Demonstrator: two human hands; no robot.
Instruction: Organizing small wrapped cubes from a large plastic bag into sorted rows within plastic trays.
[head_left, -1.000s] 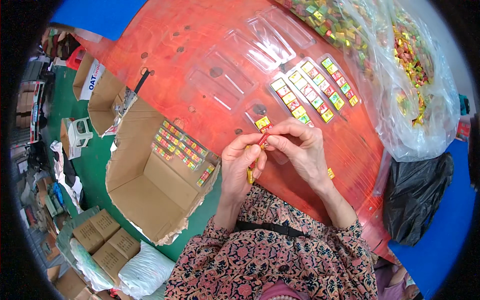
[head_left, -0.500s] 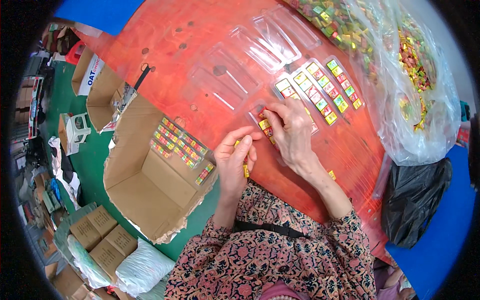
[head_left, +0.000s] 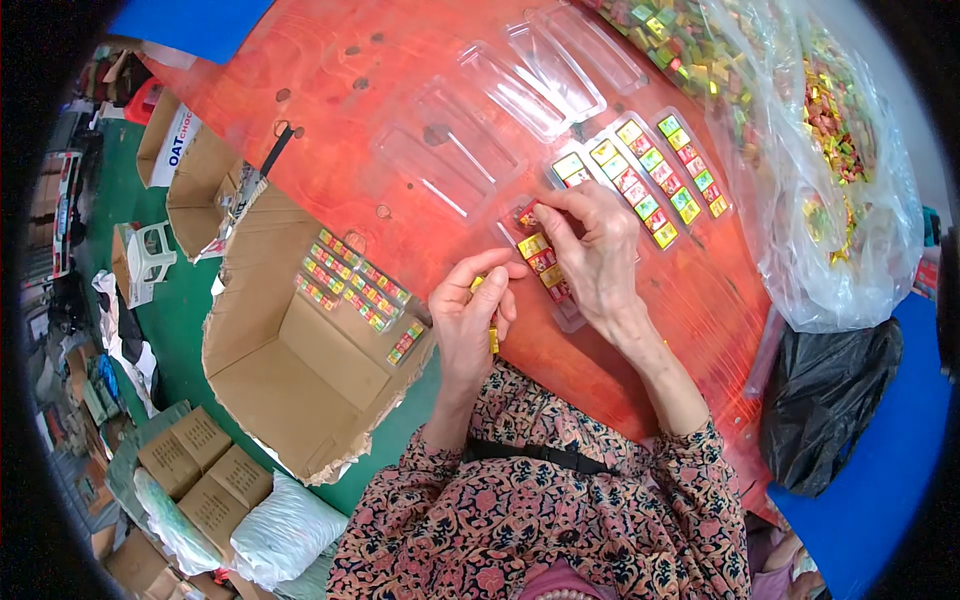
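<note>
My left hand (head_left: 470,305) is curled round several small foil-wrapped blocks; a yellow block (head_left: 493,340) pokes out below its fingers. To its right, a narrow clear plastic tray (head_left: 570,320) holds a row of yellow and red wrapped blocks (head_left: 543,262). My right hand (head_left: 605,255) reaches over this tray, thumb and fingertips pinched at a red wrapped block (head_left: 526,214) in the tray's far end. Beyond that hand lie several filled trays (head_left: 640,180) with red, yellow and green blocks, partly hidden by my knuckles.
Empty clear trays (head_left: 510,90) lie across the red table (head_left: 330,150). A big clear bag (head_left: 850,290) of loose wrapped blocks fills the far right, above a black plastic bag (head_left: 830,400). Left of the table, an open cardboard box (head_left: 300,400) holds filled packs (head_left: 355,280).
My right hand has shifted slightly up and right, uncovering more of the row in the tray. The left hand stays almost where it was.
</note>
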